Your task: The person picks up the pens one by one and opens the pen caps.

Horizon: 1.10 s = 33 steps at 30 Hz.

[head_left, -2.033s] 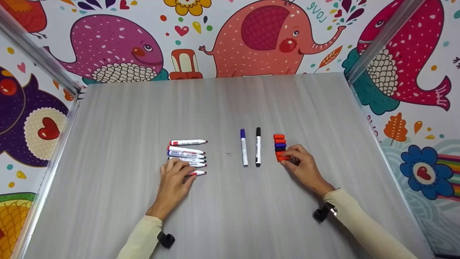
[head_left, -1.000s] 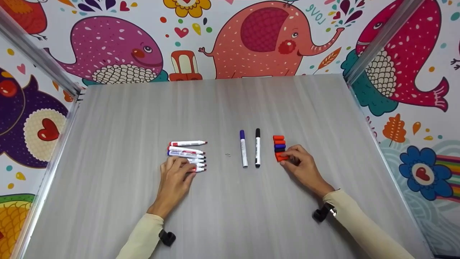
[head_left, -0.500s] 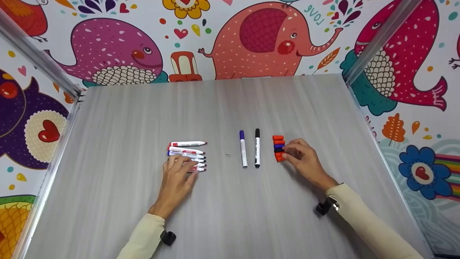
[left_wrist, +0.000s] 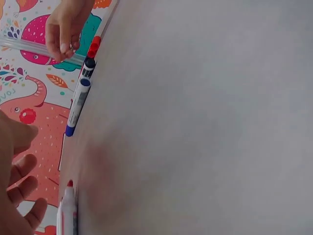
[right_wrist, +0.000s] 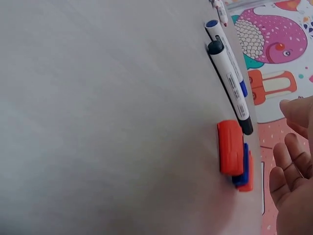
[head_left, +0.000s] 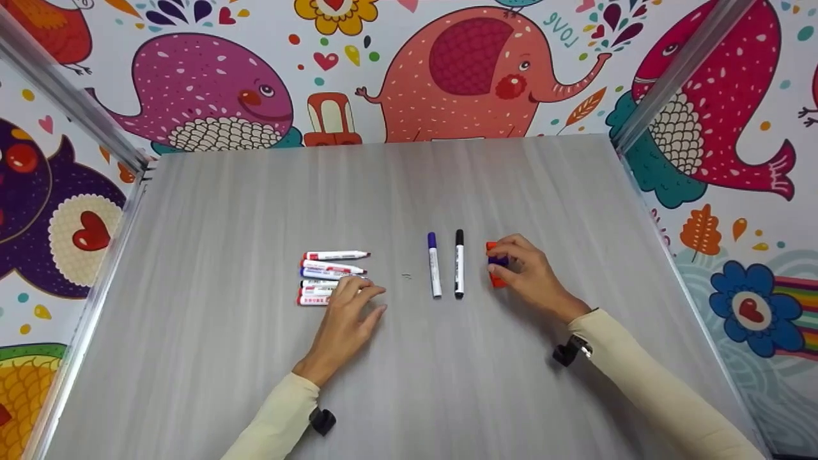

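On the left, several uncapped white markers (head_left: 315,291) lie in a stacked row, tips to the right. My left hand (head_left: 345,322) is over their tip ends, fingers loosely bent and holding nothing; it hides some tips. Loose marker caps lie in a column on the right, among them a red cap (right_wrist: 231,147) and a blue cap (head_left: 498,261). Beside them hovers my right hand (head_left: 533,271), thumb and fingers apart and nothing between them. It covers part of the caps in the head view. The right wrist view shows a gap between that hand and the caps.
Between the hands lie a blue-capped marker (head_left: 434,268) and a black-capped marker (head_left: 459,265), side by side. The grey table (head_left: 383,198) has small dark marks (head_left: 406,276) near its middle. Patterned walls (head_left: 339,70) stand along its back and sides.
My left hand has pushed the nearest marker up against the row, then let go and moved right toward the tips. My right hand has left the nearest red caps and shifted up the column.
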Available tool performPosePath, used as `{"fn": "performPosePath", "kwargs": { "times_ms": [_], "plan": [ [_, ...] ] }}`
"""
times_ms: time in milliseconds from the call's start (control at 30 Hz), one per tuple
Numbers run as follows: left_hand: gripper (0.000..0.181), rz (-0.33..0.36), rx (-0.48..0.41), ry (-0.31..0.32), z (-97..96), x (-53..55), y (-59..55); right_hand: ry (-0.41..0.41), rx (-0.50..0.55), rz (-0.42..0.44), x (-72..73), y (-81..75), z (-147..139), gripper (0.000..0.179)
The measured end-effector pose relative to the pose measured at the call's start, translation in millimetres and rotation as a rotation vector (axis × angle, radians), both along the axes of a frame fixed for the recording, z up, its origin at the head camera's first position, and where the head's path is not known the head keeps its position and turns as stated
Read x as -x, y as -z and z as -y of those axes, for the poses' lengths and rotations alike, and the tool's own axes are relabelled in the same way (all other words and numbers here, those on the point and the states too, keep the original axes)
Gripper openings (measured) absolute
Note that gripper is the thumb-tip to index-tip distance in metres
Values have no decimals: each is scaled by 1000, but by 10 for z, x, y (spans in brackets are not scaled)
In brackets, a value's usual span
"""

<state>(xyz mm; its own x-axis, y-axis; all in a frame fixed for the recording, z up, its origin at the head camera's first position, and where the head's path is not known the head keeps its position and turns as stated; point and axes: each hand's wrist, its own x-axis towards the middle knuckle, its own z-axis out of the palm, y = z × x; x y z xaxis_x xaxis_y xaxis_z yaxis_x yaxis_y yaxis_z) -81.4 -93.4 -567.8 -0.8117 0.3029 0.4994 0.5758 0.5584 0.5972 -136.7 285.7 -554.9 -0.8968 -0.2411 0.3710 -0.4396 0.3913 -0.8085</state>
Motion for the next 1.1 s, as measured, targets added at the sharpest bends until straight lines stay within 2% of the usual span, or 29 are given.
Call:
{"fn": "performPosePath", "kwargs": {
  "times_ms": [100,233,500,733,867,1100],
  "plan": [
    [27,29,1,18,-80,9,-20,-55,-14,-32,67,2,25,24],
    [28,66,-3,34,-191,38,-46,-88,-55,-43,161,10,83,24],
    [33,64,-11,50,-451,97,-37,-125,-162,33,275,-34,292,28],
    [36,134,-4,45,-647,150,10,-147,-245,71,375,-24,427,36],
    [38,151,-6,43,-730,175,39,-139,-292,87,408,-13,477,41],
    [41,174,10,15,-859,185,63,-147,-311,1,498,51,560,43]
  ]
}}
